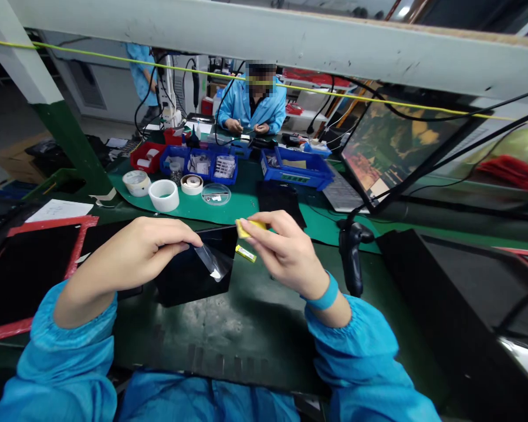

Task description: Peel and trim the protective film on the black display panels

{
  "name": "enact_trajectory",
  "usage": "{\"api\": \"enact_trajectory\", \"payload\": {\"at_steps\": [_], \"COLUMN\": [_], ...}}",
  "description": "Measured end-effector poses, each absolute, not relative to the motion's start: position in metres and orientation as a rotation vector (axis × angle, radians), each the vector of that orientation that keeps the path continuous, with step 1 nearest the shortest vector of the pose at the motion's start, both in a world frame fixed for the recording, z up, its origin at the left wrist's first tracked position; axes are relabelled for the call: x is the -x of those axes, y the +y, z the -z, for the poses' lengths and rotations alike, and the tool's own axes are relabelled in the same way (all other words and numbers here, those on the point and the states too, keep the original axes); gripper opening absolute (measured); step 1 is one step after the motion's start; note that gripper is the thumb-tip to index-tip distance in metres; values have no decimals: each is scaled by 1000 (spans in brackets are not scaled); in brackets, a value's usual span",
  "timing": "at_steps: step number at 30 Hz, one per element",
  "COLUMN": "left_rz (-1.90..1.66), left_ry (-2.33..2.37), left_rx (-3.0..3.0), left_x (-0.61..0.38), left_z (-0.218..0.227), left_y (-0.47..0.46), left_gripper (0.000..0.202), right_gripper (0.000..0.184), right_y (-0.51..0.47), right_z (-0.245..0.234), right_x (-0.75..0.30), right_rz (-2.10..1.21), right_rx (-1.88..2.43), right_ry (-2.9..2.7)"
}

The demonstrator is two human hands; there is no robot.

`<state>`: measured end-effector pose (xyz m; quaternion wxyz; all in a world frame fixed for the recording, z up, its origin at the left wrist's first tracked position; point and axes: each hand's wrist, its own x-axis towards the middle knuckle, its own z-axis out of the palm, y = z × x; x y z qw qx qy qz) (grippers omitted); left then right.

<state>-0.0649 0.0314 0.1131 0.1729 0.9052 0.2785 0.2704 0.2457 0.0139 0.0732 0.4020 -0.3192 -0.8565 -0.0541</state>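
My left hand (152,249) pinches the edge of a clear plastic film (212,262) that hangs down with a small white piece at its lower end. Between the thumb and fingers of my right hand (288,252) is a small yellow block (250,227), perhaps a sponge; the fingers cover part of it. Below that hand a small yellow-green labelled strip (246,253) lies on the work surface. Under the film, a dark flat panel (171,284) rests on the dark green mat (233,334).
Tape rolls (163,196), a clear round dish (216,194) and blue parts bins (224,168) stand at the back. A barcode scanner (352,255) is at right, near a tilted monitor (407,146). Red-edged panels (30,264) lie left. A co-worker (253,108) sits opposite.
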Motion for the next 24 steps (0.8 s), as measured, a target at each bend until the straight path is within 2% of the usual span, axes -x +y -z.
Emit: {"api": "enact_trajectory", "payload": {"at_steps": [9,16,24], "left_rz": [-758,-754,-769], "left_ry": [788,778,742], "left_rx": [-2567,-2573,-2577], "left_x": [65,65,63], "left_z": [-115,-114,-115], "left_y": [30,30,31], "left_gripper": [26,26,26], "right_gripper": [32,42,40], "right_y": [3,-1,8], "right_z": [-43,-46,-68], "right_x": [-258,-236,-222], "right_rz": [-39,-84,49], "right_rx": [996,913,830], "right_ry": [-1897,-1795,-2018]}}
